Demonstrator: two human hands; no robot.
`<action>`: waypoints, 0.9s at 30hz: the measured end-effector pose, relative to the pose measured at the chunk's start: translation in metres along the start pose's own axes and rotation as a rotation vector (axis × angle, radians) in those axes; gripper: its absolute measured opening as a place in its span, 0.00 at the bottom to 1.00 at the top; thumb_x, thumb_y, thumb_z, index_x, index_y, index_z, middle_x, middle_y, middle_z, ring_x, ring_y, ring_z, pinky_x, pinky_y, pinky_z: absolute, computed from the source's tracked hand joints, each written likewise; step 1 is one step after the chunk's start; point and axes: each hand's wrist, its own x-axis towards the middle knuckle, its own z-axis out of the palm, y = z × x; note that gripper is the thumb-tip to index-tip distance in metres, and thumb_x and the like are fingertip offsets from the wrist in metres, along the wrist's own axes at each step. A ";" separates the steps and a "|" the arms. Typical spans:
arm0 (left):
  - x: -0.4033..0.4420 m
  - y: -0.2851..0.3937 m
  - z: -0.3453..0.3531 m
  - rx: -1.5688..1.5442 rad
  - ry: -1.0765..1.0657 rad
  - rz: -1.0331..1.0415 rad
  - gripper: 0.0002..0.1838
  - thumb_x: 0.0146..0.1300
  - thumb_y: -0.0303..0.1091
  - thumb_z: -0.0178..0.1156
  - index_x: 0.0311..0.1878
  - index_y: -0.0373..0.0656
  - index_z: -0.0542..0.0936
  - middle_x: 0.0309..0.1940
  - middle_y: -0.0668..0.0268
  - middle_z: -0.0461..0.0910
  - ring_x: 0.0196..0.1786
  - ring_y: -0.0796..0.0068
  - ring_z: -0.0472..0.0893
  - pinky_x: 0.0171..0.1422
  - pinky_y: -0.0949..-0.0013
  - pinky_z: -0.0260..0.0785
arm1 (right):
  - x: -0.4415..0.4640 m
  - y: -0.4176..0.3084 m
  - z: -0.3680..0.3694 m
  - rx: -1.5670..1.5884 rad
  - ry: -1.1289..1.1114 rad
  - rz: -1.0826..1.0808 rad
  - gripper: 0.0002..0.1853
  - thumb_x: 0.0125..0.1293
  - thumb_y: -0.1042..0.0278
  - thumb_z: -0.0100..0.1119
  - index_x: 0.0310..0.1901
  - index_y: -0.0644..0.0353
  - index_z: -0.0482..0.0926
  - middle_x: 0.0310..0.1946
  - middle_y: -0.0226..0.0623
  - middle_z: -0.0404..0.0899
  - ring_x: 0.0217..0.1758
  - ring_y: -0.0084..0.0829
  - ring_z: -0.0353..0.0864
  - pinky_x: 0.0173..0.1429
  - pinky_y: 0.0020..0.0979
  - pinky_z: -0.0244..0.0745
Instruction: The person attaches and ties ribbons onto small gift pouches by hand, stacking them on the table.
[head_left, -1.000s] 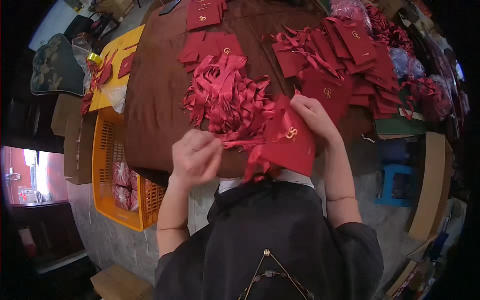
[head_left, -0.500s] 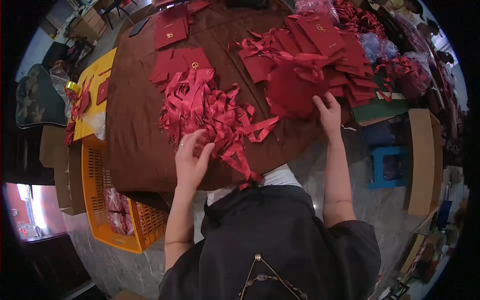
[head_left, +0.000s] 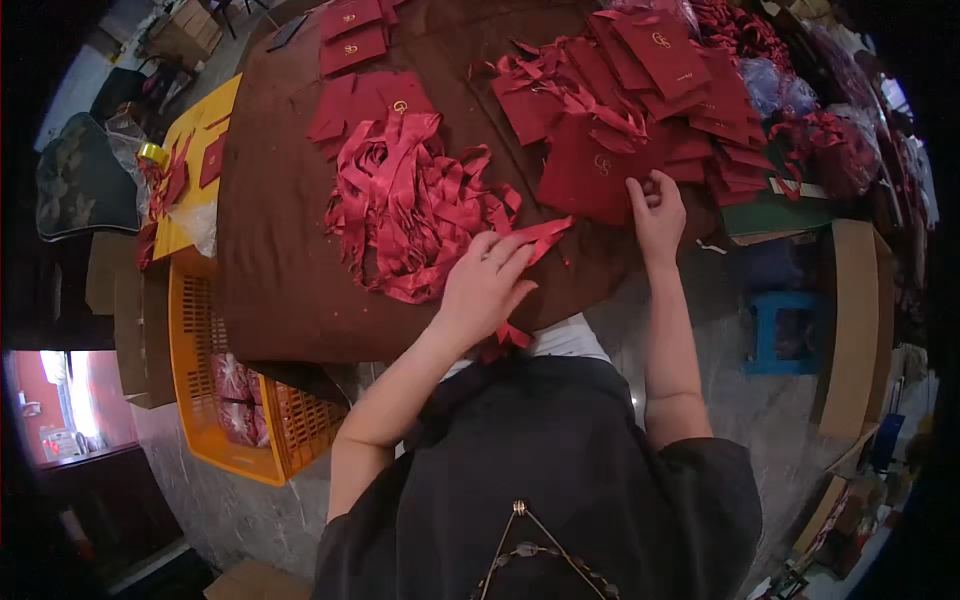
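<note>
A tangled pile of red satin ribbons lies on the brown cloth in front of me. My left hand rests over loose ribbon strands at the pile's right edge, fingers extended and the thumb apart; a strand runs out past the fingertips. Beside the right edge of a flat dark-red gift bag, printed with a gold monogram, is my right hand. Its thumb and bent fingers are apart, with nothing seen between them. Ribbon lies across the bag's upper part.
More flat red bags overlap in a heap at the right. Others are stacked at the far left of the brown cloth. An orange crate stands below left; a blue stool and a cardboard box are at right.
My left hand has moved right from the pile's front to the loose strands. The red bag, blurred before, now lies still with its monogram visible, and my right hand stays by its edge.
</note>
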 end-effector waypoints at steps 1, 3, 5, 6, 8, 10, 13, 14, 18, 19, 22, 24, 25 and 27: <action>0.006 -0.001 0.011 0.063 -0.059 0.003 0.26 0.55 0.41 0.74 0.57 0.46 0.83 0.65 0.59 0.75 0.66 0.50 0.72 0.67 0.55 0.71 | 0.000 -0.003 -0.001 0.000 0.003 -0.001 0.22 0.64 0.58 0.74 0.53 0.64 0.81 0.36 0.37 0.82 0.31 0.28 0.81 0.38 0.33 0.78; 0.013 -0.009 0.021 0.152 -0.163 0.027 0.26 0.55 0.42 0.74 0.58 0.48 0.83 0.66 0.59 0.75 0.67 0.50 0.71 0.68 0.54 0.70 | 0.000 -0.006 -0.003 0.032 0.004 0.071 0.23 0.63 0.58 0.75 0.53 0.63 0.81 0.35 0.36 0.83 0.32 0.28 0.82 0.39 0.33 0.78; 0.014 -0.016 0.024 0.257 -0.260 0.026 0.27 0.54 0.45 0.74 0.60 0.54 0.84 0.66 0.60 0.76 0.68 0.51 0.71 0.68 0.51 0.70 | -0.001 -0.001 -0.006 0.016 -0.041 0.084 0.25 0.64 0.58 0.74 0.56 0.63 0.79 0.38 0.37 0.82 0.33 0.28 0.83 0.40 0.32 0.79; 0.010 -0.025 0.024 0.207 -0.247 0.031 0.27 0.54 0.46 0.74 0.59 0.55 0.84 0.66 0.61 0.76 0.68 0.51 0.72 0.68 0.51 0.70 | -0.006 -0.006 -0.008 0.053 -0.037 0.051 0.27 0.64 0.57 0.74 0.58 0.63 0.77 0.42 0.38 0.81 0.34 0.28 0.83 0.41 0.32 0.79; 0.001 -0.045 0.024 0.131 -0.184 0.087 0.27 0.54 0.48 0.73 0.59 0.56 0.84 0.66 0.63 0.76 0.68 0.52 0.73 0.65 0.52 0.72 | -0.020 -0.013 -0.009 0.153 -0.059 0.035 0.31 0.63 0.60 0.75 0.63 0.61 0.72 0.52 0.42 0.75 0.42 0.32 0.83 0.47 0.34 0.79; -0.008 -0.054 0.019 0.148 -0.146 0.114 0.26 0.55 0.48 0.73 0.58 0.57 0.84 0.65 0.63 0.76 0.68 0.53 0.73 0.64 0.52 0.72 | -0.040 -0.027 -0.011 0.079 -0.010 -0.115 0.31 0.62 0.63 0.75 0.63 0.61 0.72 0.53 0.42 0.75 0.46 0.35 0.82 0.48 0.35 0.79; -0.018 -0.071 0.014 0.172 -0.052 0.150 0.21 0.55 0.43 0.73 0.53 0.53 0.85 0.64 0.65 0.77 0.65 0.55 0.76 0.62 0.53 0.74 | -0.079 -0.033 -0.014 0.022 0.006 -0.415 0.26 0.58 0.71 0.75 0.58 0.59 0.76 0.51 0.43 0.76 0.53 0.42 0.79 0.52 0.37 0.78; -0.019 -0.080 0.012 0.160 -0.009 0.149 0.20 0.55 0.41 0.73 0.52 0.51 0.85 0.63 0.65 0.78 0.64 0.55 0.77 0.61 0.53 0.75 | -0.093 -0.035 -0.014 0.068 -0.063 -0.492 0.24 0.57 0.72 0.75 0.55 0.58 0.78 0.50 0.43 0.76 0.52 0.43 0.79 0.52 0.38 0.78; -0.013 -0.105 -0.008 0.193 0.032 0.123 0.15 0.59 0.42 0.71 0.46 0.47 0.85 0.56 0.62 0.81 0.61 0.55 0.79 0.58 0.55 0.76 | -0.154 -0.057 0.005 0.171 -0.648 -0.701 0.21 0.51 0.59 0.79 0.45 0.54 0.82 0.45 0.37 0.78 0.49 0.41 0.79 0.51 0.37 0.77; -0.012 -0.110 -0.010 0.207 0.035 0.103 0.15 0.59 0.42 0.71 0.46 0.46 0.85 0.56 0.62 0.82 0.61 0.56 0.79 0.58 0.55 0.76 | -0.162 -0.068 0.011 0.119 -0.622 -0.720 0.20 0.51 0.56 0.79 0.43 0.53 0.83 0.43 0.35 0.79 0.48 0.40 0.79 0.51 0.36 0.77; -0.009 -0.118 -0.014 0.243 0.039 0.066 0.15 0.60 0.42 0.70 0.47 0.46 0.85 0.56 0.63 0.82 0.61 0.57 0.78 0.59 0.55 0.76 | -0.169 -0.071 0.028 0.000 -0.568 -0.773 0.16 0.53 0.54 0.76 0.38 0.52 0.84 0.39 0.31 0.80 0.47 0.36 0.79 0.49 0.36 0.78; -0.008 -0.120 -0.018 0.285 0.041 0.107 0.16 0.61 0.43 0.69 0.48 0.46 0.85 0.59 0.62 0.81 0.62 0.57 0.78 0.60 0.54 0.76 | -0.162 -0.068 0.036 0.094 -0.655 -0.741 0.13 0.57 0.58 0.74 0.38 0.53 0.84 0.39 0.31 0.80 0.47 0.36 0.79 0.49 0.36 0.77; -0.010 -0.117 -0.020 0.267 -0.008 0.073 0.16 0.62 0.43 0.69 0.50 0.47 0.85 0.63 0.61 0.79 0.65 0.55 0.77 0.62 0.54 0.75 | -0.154 -0.072 0.031 0.224 -0.705 -0.624 0.08 0.60 0.66 0.72 0.38 0.57 0.84 0.37 0.32 0.81 0.44 0.38 0.80 0.48 0.37 0.77; -0.012 -0.107 -0.025 0.204 0.035 0.079 0.18 0.61 0.43 0.70 0.51 0.47 0.85 0.66 0.60 0.77 0.68 0.54 0.76 0.64 0.54 0.74 | -0.133 -0.076 0.018 0.339 -0.756 -0.350 0.06 0.63 0.72 0.69 0.40 0.61 0.83 0.36 0.36 0.83 0.42 0.37 0.83 0.50 0.34 0.78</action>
